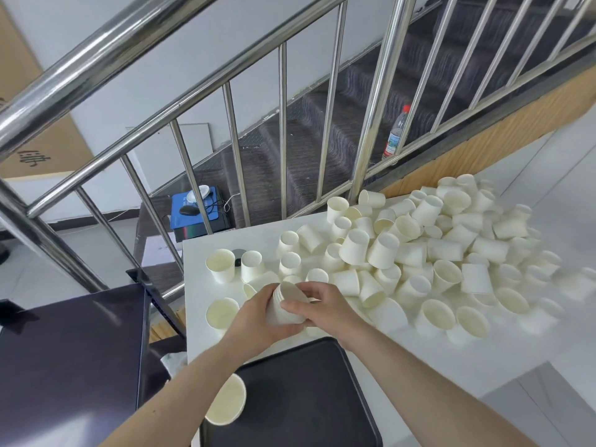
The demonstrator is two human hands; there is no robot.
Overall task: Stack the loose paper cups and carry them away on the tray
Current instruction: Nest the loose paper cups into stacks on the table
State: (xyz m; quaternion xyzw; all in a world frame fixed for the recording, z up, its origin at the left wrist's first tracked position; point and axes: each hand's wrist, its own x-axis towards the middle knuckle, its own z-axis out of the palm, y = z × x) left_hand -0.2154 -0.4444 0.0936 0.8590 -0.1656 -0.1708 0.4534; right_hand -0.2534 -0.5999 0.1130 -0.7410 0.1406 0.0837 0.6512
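My left hand [254, 312] grips a short stack of white paper cups [283, 309] held on its side above the white table [403, 356]. My right hand [317, 304] pinches the stack's open end from the right. A black tray [296, 395] lies at the table's near edge, below my hands. One cup [227, 403] lies at the tray's left edge, under my left forearm. A big heap of loose paper cups [419, 250] covers the table to the right and behind; a few upright cups [221, 264] stand to the left.
A steel stair railing [283, 130] runs behind the table, with dark stairs and a plastic bottle [396, 132] beyond it. A dark cabinet [71, 366] stands left of the table. Below the railing sit a blue box and a mouse [190, 210].
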